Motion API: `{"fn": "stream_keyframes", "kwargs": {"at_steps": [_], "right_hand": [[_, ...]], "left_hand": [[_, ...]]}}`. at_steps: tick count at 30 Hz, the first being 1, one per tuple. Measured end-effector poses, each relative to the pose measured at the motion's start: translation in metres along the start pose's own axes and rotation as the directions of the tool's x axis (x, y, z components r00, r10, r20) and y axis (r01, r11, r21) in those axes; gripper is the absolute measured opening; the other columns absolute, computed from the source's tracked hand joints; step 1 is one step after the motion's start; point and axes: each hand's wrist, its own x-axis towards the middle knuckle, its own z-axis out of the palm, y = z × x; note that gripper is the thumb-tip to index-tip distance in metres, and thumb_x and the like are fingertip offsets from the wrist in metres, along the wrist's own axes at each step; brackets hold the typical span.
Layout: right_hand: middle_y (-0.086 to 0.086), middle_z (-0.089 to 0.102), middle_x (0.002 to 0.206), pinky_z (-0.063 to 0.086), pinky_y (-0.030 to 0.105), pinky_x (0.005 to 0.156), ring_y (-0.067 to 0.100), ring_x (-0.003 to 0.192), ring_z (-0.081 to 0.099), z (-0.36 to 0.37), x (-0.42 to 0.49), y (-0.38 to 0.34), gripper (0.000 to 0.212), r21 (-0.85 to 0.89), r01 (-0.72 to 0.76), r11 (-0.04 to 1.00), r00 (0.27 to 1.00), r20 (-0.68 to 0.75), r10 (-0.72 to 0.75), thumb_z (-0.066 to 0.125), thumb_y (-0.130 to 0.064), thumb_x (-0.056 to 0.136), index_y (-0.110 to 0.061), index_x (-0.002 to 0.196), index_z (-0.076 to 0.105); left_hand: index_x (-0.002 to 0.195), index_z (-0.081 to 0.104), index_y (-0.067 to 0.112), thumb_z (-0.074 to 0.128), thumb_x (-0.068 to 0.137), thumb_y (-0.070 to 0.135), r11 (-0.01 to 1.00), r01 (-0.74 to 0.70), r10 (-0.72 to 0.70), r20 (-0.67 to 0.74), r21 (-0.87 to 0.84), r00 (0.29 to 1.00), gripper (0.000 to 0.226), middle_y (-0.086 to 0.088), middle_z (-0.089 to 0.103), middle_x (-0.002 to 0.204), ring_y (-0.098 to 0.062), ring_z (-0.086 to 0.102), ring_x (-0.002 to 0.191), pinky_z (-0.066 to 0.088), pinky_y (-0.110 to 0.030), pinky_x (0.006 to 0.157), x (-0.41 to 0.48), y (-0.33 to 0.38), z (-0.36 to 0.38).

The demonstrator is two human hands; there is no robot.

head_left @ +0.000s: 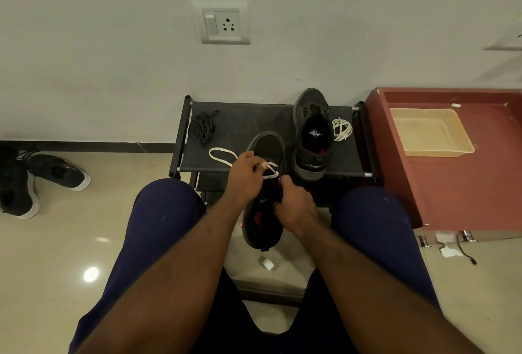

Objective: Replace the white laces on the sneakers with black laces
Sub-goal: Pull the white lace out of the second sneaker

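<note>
- A black shoe rack (248,116) stands against the wall, and a person sits in front of it with a knee on each side.
- One dark sneaker (268,143) lies with its toe on the rack's top near the front edge. Its heel hangs off the front of the rack, between the knees.
- The left hand (244,173) is over this sneaker at the rack's front edge. Its fingers are curled and pinch a white lace (221,154) that is partly threaded in the eyelets, and a loop of the lace trails leftward over the rack top.
- The right hand (296,204) is just off the rack's front, its fingers bent round the sneaker's upper, gripping it.
- A second sneaker (312,127) sits on the right part of the rack top with its toe to the wall, and no lace shows in it.
- A loose white lace bundle (342,128) lies at the rack's right end, just beside that sneaker.
- The black laces (203,127) lie bunched at the rack's left end, well apart from both hands.
- A red cabinet (452,184) holding a yellow tray (429,132) stands right of the rack.
- A pair of dark shoes (42,181) lies on the floor left of the rack.
</note>
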Motion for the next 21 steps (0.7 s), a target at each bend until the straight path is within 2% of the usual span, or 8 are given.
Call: {"fn": "stream_keyframes", "kwargs": {"at_steps": [3, 5, 7, 9, 12, 16, 19, 21], "right_hand": [[0.007, 0.066, 0.107, 0.049, 0.037, 0.074, 0.031, 0.099, 0.064, -0.002, 0.001, 0.001, 0.03, 0.013, -0.009, 1.0, 1.0, -0.006, 0.009, 0.06, -0.015, 0.089, -0.018, 0.115, 0.047], [0.008, 0.067, 0.107, 0.054, 0.04, 0.079, 0.031, 0.1, 0.064, -0.001, 0.0, 0.0, 0.032, 0.013, -0.018, 1.0, 1.0, -0.004, 0.018, 0.061, -0.015, 0.088, -0.018, 0.116, 0.047], [0.007, 0.068, 0.107, 0.056, 0.045, 0.083, 0.031, 0.1, 0.065, 0.001, -0.001, -0.001, 0.032, 0.02, -0.021, 1.0, 1.0, 0.003, 0.021, 0.061, -0.015, 0.088, -0.019, 0.117, 0.047], [0.007, 0.068, 0.105, 0.057, 0.046, 0.081, 0.032, 0.098, 0.066, 0.002, -0.002, -0.001, 0.029, 0.023, -0.014, 1.0, 1.0, 0.003, 0.014, 0.06, -0.019, 0.089, -0.02, 0.115, 0.046], [0.008, 0.068, 0.103, 0.055, 0.042, 0.076, 0.033, 0.095, 0.065, 0.002, 0.0, 0.0, 0.026, 0.02, 0.002, 1.0, 1.0, -0.009, -0.001, 0.059, -0.021, 0.09, -0.019, 0.111, 0.045], [0.006, 0.067, 0.102, 0.057, 0.045, 0.077, 0.029, 0.092, 0.065, 0.003, 0.0, 0.001, 0.025, 0.018, -0.001, 1.0, 1.0, -0.009, 0.001, 0.058, -0.02, 0.09, -0.02, 0.111, 0.045], [0.008, 0.067, 0.104, 0.056, 0.045, 0.08, 0.031, 0.096, 0.065, 0.003, 0.002, 0.001, 0.026, 0.021, 0.0, 1.0, 1.0, -0.004, 0.0, 0.058, -0.019, 0.09, -0.019, 0.113, 0.045], [0.009, 0.067, 0.106, 0.055, 0.043, 0.08, 0.034, 0.1, 0.064, 0.002, 0.003, 0.002, 0.027, 0.026, -0.007, 1.0, 1.0, -0.01, 0.007, 0.058, -0.017, 0.089, -0.018, 0.113, 0.046]], "left_hand": [[0.09, 0.07, 0.013, 0.055, 0.097, 0.012, 0.927, 0.198, -0.238, -0.092, -0.317, 0.967, 0.017, -0.004, 0.069, 0.09, -0.016, 0.062, 0.085, 0.043, -0.026, 0.077, 0.001, 0.006, -0.008], [0.097, 0.068, 0.015, 0.055, 0.096, 0.01, 0.9, 0.195, -0.252, -0.1, -0.389, 0.963, 0.014, -0.005, 0.068, 0.095, -0.015, 0.063, 0.086, 0.046, -0.028, 0.08, -0.001, 0.006, -0.009], [0.111, 0.069, 0.015, 0.059, 0.093, 0.009, 0.971, 0.043, -0.063, -0.08, -0.234, 0.995, 0.021, -0.008, 0.064, 0.121, -0.018, 0.059, 0.112, 0.044, -0.027, 0.096, -0.003, 0.005, -0.006], [0.115, 0.071, 0.017, 0.064, 0.09, 0.014, 0.993, -0.113, 0.114, 0.02, -0.021, 0.993, 0.026, -0.012, 0.05, 0.143, -0.023, 0.044, 0.135, 0.035, -0.029, 0.11, -0.003, 0.001, 0.003], [0.118, 0.07, 0.018, 0.064, 0.091, 0.02, 0.965, -0.162, 0.147, 0.09, 0.206, 0.985, 0.028, -0.013, 0.041, 0.151, -0.028, 0.036, 0.14, 0.034, -0.042, 0.114, -0.004, -0.003, 0.012], [0.114, 0.071, 0.009, 0.061, 0.094, 0.02, 0.953, -0.159, 0.142, 0.084, 0.258, 0.986, 0.024, -0.015, 0.044, 0.148, -0.032, 0.039, 0.135, 0.036, -0.041, 0.109, 0.0, -0.008, 0.011], [0.098, 0.074, 0.008, 0.063, 0.093, 0.015, 0.987, -0.14, 0.139, 0.022, 0.077, 0.99, 0.015, -0.014, 0.061, 0.125, -0.028, 0.054, 0.119, 0.04, -0.034, 0.099, -0.001, -0.002, 0.009], [0.085, 0.071, 0.012, 0.061, 0.093, 0.013, 0.948, 0.08, -0.112, -0.088, -0.309, 0.99, 0.013, -0.008, 0.069, 0.094, -0.023, 0.063, 0.094, 0.047, -0.035, 0.084, 0.0, 0.008, 0.003]]}}
